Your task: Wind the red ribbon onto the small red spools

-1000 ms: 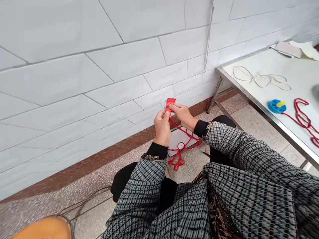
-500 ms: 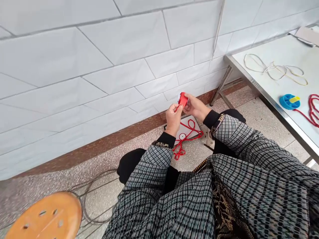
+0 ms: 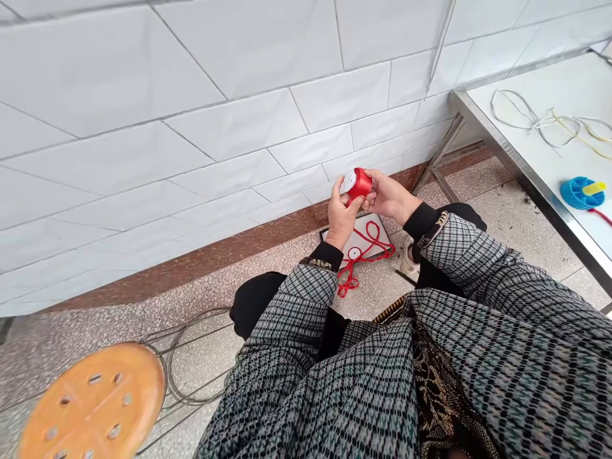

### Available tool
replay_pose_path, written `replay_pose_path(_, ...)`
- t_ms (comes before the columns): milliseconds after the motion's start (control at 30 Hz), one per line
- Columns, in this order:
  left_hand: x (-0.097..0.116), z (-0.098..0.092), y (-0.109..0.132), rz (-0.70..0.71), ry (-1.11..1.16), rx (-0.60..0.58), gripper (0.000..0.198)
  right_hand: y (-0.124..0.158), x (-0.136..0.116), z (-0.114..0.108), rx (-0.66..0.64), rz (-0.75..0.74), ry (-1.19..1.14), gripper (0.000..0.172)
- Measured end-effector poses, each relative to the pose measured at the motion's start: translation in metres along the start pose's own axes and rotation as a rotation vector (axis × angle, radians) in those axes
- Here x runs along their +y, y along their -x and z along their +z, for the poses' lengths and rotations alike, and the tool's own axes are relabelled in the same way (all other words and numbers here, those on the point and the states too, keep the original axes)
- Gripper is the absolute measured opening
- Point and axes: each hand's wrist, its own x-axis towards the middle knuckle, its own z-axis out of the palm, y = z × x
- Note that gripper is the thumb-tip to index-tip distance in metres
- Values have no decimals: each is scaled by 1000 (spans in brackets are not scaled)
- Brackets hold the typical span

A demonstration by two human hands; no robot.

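A spool of glossy red ribbon (image 3: 362, 184) with a white labelled end is held up between my two hands, over the floor near the wall. My left hand (image 3: 340, 217) grips its near left side, fingers and thumb curled around it. From the right, my right hand (image 3: 389, 196) closes its fingers on the spool's other end. Below them, a loop of red cord or ribbon (image 3: 348, 282) trails off a flat white board (image 3: 380, 224) with a dark edge and a round mark. My wrists partly hide the board.
To the right stands a metal-edged table (image 3: 514, 156) with a blue wheel-like reel (image 3: 576, 193) with a yellow peg, and loose pale cords (image 3: 568, 127). An orange round stool (image 3: 98, 408) with metal legs lies lower left. A white tiled wall (image 3: 191, 115) rises close ahead.
My hands have turned the spool so its white labelled end shows more. My left fingers have moved from pinching the ribbon to wrapping around the spool. The view has shifted slightly.
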Motion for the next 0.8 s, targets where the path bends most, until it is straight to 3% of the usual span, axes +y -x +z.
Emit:
replay_pose_path(200,8,-12,-11,51,28,-189,96,18,-5,-3,-56,66,-5,30)
replay_pose_path(300,9,-12,-12,73,65,-221,102,25,-5,-4,-71,77,-7,30)
replay_pose_path(467,10,-7,-4,-75,210,-257,101,28,2,-7,-73,5,11,29)
replay_pose_path(600,17,-1,1,-117,266,-208,86,23,18,-9,-188,-196,203,26)
replay_pose_path(700,20,5,5,-103,291,-174,80,16,29,-9,-122,-342,285,26)
replay_pose_path(800,16,13,11,-96,281,-74,69,8,28,-7,-26,-403,195,30)
